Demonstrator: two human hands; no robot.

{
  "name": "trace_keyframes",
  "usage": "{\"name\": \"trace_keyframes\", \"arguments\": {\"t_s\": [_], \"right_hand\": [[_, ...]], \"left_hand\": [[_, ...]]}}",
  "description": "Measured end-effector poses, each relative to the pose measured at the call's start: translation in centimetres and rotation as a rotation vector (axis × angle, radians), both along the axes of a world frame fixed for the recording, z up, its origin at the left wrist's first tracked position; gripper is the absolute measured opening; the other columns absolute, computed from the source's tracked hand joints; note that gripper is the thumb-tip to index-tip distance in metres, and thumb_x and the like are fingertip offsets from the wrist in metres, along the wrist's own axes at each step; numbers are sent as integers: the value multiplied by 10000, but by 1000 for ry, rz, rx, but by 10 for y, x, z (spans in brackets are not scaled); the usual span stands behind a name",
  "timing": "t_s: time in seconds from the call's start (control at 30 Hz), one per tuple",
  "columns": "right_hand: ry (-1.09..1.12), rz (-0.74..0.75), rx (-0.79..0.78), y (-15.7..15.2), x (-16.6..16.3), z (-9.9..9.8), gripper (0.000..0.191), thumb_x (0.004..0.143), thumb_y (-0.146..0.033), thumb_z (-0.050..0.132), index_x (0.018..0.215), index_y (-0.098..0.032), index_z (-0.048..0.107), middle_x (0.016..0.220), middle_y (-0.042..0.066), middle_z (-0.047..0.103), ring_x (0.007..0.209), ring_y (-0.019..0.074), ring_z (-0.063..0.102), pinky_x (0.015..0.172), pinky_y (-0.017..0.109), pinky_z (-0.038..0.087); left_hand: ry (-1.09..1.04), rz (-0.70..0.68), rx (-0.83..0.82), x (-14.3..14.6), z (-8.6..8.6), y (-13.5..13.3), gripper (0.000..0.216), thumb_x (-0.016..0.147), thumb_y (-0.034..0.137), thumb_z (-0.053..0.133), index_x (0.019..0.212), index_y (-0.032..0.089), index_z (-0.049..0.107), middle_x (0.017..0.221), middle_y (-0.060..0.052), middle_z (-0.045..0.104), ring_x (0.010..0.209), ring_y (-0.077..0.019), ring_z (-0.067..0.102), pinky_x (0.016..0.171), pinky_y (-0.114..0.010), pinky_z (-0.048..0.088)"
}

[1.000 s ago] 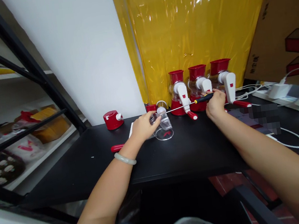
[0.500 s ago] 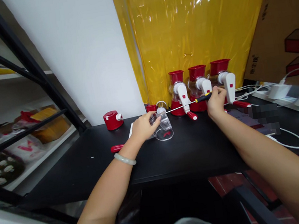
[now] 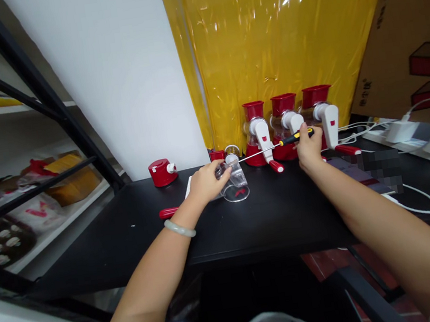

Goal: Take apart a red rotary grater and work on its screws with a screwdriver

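My left hand (image 3: 205,182) is closed round a clear plastic housing (image 3: 234,181) that lies tilted on the black table (image 3: 247,220), its wide mouth toward me. My right hand (image 3: 309,146) grips the black-and-yellow handle of a screwdriver (image 3: 277,146). The long metal shaft runs left, and its tip reaches the top of the clear housing. A pale bangle sits on my left wrist.
Three red-and-white hand-crank grinders (image 3: 288,121) stand in a row against a yellow plastic curtain (image 3: 278,40). A red cap part (image 3: 161,171), a red handle (image 3: 169,213) and a small metal ring part (image 3: 232,152) lie nearby. White chargers and cables (image 3: 407,134) fill the right side. Black shelving (image 3: 24,198) stands left.
My right hand has lifted slightly and turned on the screwdriver handle; the handle end sits a little higher. The left hand and the clear housing have stayed put.
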State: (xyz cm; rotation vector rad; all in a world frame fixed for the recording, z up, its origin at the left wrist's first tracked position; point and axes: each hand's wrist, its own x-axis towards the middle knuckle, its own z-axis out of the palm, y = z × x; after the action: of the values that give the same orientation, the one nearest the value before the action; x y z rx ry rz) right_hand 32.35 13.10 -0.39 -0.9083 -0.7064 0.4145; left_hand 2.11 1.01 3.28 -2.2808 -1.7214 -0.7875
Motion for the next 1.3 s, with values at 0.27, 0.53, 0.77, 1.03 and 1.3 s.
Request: {"name": "trace_keyframes", "arguments": {"t_s": [0.27,0.53,0.77,1.03,1.3], "right_hand": [[184,125,73,2,-9,1,319,805,-355,652,1000,-230,433,840,-41,598,658,87,606,565,214,505],[329,225,-2,-4,-9,9,120,856,-248,448,975,-251,433,844,-41,580,643,107,605,523,231,486],[174,107,5,-3,-11,3,316,793,-380,651,991,-239,448,911,-22,580,706,99,601,518,209,483],[246,163,-8,-1,-8,7,142,817,-188,453,953,-228,455,795,-36,604,666,99,606,530,198,474],[113,106,-2,0,-10,1,377,781,-446,632,1052,-238,472,995,7,580,767,122,613,554,249,515]], "left_hand": [[-17,26,-27,1,2,-1,552,932,599,454,1365,257,471,1069,-97,740,923,-293,711,753,-375,503],[-56,106,-59,1,-2,3,532,894,663,471,1141,195,419,1003,-132,714,854,-300,706,706,-375,490],[-41,90,-32,1,-1,2,455,897,658,474,999,216,504,877,-78,696,793,-263,680,664,-345,450],[34,-9,27,-1,-1,3,507,947,615,406,726,200,597,795,-72,683,741,-216,645,632,-319,434],[8,-37,38,-2,-4,7,582,936,612,438,585,189,631,1075,-80,736,916,-237,694,779,-345,516]]}}
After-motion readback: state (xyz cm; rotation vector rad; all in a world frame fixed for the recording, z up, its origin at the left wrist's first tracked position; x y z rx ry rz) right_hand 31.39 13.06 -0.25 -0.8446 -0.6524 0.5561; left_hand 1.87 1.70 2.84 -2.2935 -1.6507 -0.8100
